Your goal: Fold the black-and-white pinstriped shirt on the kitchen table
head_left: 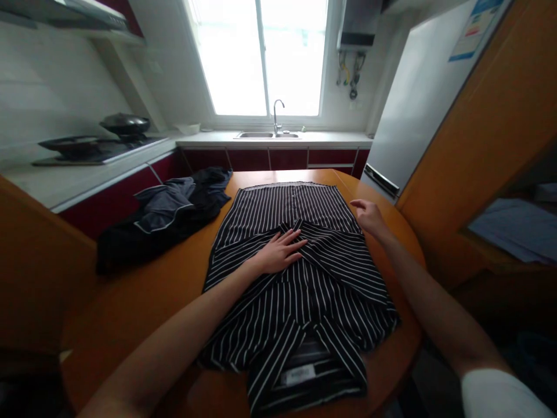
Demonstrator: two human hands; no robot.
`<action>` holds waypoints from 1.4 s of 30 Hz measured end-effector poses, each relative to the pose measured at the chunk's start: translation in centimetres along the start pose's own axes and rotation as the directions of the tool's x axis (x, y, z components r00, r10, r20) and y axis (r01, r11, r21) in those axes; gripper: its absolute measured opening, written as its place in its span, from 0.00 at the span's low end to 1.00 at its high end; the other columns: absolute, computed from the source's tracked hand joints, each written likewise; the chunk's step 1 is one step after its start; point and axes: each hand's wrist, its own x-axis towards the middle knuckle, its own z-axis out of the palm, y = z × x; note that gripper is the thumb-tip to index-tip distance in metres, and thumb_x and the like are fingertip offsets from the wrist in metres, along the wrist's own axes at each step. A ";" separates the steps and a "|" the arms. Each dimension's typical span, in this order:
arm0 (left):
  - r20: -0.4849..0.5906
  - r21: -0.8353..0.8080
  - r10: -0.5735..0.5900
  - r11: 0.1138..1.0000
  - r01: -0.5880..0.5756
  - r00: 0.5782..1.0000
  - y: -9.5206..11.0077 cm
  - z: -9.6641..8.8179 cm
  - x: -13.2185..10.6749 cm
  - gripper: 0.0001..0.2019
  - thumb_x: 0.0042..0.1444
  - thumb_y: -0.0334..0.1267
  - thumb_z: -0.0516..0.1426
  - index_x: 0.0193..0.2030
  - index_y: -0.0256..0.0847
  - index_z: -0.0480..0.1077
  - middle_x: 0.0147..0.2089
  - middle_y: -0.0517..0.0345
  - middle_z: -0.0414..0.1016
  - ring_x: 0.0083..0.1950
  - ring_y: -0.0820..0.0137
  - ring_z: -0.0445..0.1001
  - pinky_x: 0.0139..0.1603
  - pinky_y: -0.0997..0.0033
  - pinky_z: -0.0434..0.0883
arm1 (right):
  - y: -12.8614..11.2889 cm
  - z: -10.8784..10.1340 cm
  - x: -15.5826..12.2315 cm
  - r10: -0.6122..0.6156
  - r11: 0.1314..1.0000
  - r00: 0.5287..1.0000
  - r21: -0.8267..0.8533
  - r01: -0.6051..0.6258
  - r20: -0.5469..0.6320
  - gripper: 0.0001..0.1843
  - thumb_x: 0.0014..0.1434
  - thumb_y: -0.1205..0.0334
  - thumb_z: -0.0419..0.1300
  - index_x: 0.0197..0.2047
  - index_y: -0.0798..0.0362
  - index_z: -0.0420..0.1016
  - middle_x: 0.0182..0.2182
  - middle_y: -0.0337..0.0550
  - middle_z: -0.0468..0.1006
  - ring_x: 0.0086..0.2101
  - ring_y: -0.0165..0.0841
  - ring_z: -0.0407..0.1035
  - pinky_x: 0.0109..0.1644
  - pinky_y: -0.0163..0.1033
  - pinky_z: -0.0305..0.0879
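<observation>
The left hand (281, 255) hides part of the striped shirt (300, 290), whose label (298, 375) at six o'clock is too small to read. At ten, the top edge crops the range hood (82, 14); at three, the right edge cuts what seems folded cloth (516, 226).

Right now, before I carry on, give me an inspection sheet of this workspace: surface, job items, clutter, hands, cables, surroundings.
Surface: wooden table with a rounded edge.
Job's things: black-and-white striped shirt, front up, collar at the near end, sleeves folded across the front.
Clutter: pile of dark clothes at the table's left side.
Hands: left hand rests open and flat on the sleeves; right hand loosely curled beside the shirt's right edge, contact with the table unclear.
Cables: nothing seen.
Surroundings: sink under the window ahead; stove with cookware at left; refrigerator at right.
</observation>
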 end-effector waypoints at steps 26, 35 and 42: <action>-0.318 -0.156 0.030 0.984 -0.083 0.948 -0.8 0.9 0.9 0.21 0.72 0.46 0.48 0.62 0.42 0.73 0.67 0.51 0.70 0.67 0.60 0.68 0.71 0.53 0.65 | 4.5 2.3 -7.8 0.057 0.941 0.977 -0.339 0.017 0.206 0.30 0.72 0.54 0.42 0.70 0.58 0.64 0.72 0.55 0.58 0.71 0.46 0.49 0.73 0.61 0.45; -0.543 -0.256 -0.063 0.962 -0.094 0.838 -0.7 0.2 1.1 0.15 0.68 0.37 0.51 0.45 0.42 0.81 0.49 0.51 0.79 0.49 0.64 0.78 0.56 0.60 0.76 | 2.6 1.0 -9.3 0.039 0.934 0.981 -0.354 0.032 0.192 0.32 0.73 0.51 0.41 0.73 0.58 0.59 0.74 0.57 0.50 0.73 0.48 0.42 0.72 0.66 0.42; -0.507 -0.196 -0.108 0.980 0.007 0.855 -0.7 0.2 1.0 0.15 0.68 0.41 0.52 0.42 0.41 0.81 0.50 0.50 0.78 0.53 0.60 0.75 0.61 0.54 0.72 | 1.2 0.9 -13.9 -0.108 0.938 0.937 -0.277 0.206 0.332 0.30 0.73 0.48 0.44 0.71 0.53 0.64 0.73 0.54 0.55 0.72 0.45 0.46 0.72 0.62 0.45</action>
